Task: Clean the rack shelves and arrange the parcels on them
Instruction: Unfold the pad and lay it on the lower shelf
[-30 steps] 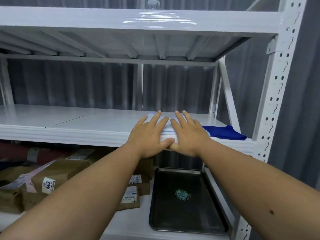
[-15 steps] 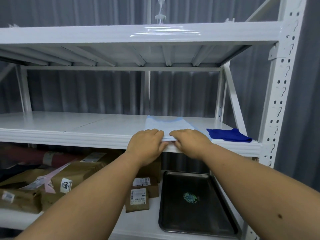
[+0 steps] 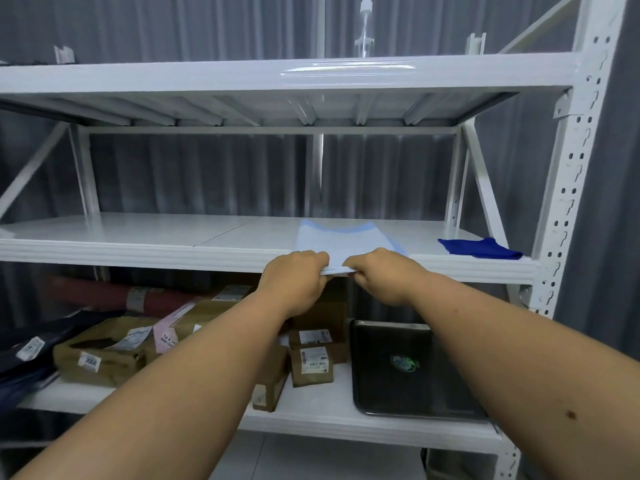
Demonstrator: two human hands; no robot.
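A flat white-and-light-blue parcel (image 3: pixel 341 239) lies on the white middle shelf (image 3: pixel 138 244) of the rack, its near edge hanging just past the shelf front. My left hand (image 3: pixel 294 282) and my right hand (image 3: pixel 381 277) both grip that near edge, fingers curled under it, side by side. A dark blue cloth (image 3: pixel 479 247) lies on the same shelf to the right, near the upright. On the lower shelf (image 3: pixel 322 407) sit several brown paper-wrapped parcels (image 3: pixel 100 355), small boxes (image 3: pixel 311 365) and a dark red roll (image 3: pixel 114 299).
A black metal tray (image 3: pixel 408 368) rests at the right of the lower shelf. The perforated right upright (image 3: pixel 568 202) and a diagonal brace (image 3: pixel 483 188) border the shelf. The top shelf (image 3: pixel 277 76) hangs overhead. A dark blue bag (image 3: pixel 20 362) lies at far left.
My hands went from lying flat on top of the parcel to curling round its near edge and drew it toward the shelf front. The view has tilted downward.
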